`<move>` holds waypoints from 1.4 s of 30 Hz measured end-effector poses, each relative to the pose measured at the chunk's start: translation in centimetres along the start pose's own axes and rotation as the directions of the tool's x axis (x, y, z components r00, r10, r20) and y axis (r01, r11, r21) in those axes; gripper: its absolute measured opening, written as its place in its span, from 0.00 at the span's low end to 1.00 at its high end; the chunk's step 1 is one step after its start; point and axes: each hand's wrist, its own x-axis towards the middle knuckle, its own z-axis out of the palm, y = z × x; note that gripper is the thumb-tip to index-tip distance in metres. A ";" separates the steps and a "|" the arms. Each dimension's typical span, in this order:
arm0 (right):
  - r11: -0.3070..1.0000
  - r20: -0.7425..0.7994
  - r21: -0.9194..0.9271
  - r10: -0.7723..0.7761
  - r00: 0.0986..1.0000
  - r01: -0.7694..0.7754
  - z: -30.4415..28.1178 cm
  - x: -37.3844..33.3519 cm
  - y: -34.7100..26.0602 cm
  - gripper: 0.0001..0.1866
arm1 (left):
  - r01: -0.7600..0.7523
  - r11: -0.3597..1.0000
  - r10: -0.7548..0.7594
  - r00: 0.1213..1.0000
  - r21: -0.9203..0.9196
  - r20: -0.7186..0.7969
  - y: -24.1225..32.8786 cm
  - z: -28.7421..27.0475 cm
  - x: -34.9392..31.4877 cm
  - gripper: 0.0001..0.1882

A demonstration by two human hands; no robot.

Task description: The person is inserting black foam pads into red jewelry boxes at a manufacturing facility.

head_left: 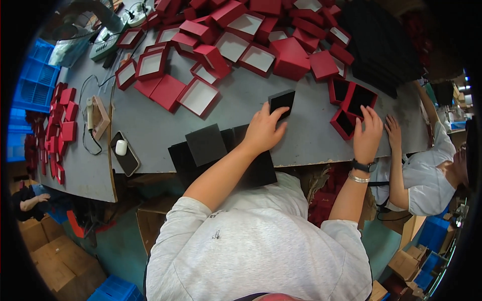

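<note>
While a thin, square, black pad [285,100] is held tilted above the grey, flat-topped table [241,108] by the left hand [262,129], its edge clamped between the fingers, a square, red, cardboard box with a black interior [359,99] is touched along its near rim by the fingertips of the right hand [368,131]; whether that box is gripped or merely steadied cannot be told. Two more black-lined red boxes [343,123] are set against its left side. Beside the left forearm, a dark grey, square slab [206,144] is laid over flat black pieces, which are partly hidden by the arm. Beyond the hands, the table is covered by a jumbled heap of red cardboard boxes with pale interiors [199,97]. On the far right, a co-worker's hand [393,131] is rested at the table's edge, near the right hand.
</note>
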 end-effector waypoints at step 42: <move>0.536 0.611 0.627 0.111 0.784 -0.565 6.1 -6.5 -5.0 0.20 | -0.416 0.901 0.396 0.904 0.126 0.159 0.3 -0.4 -0.4 0.68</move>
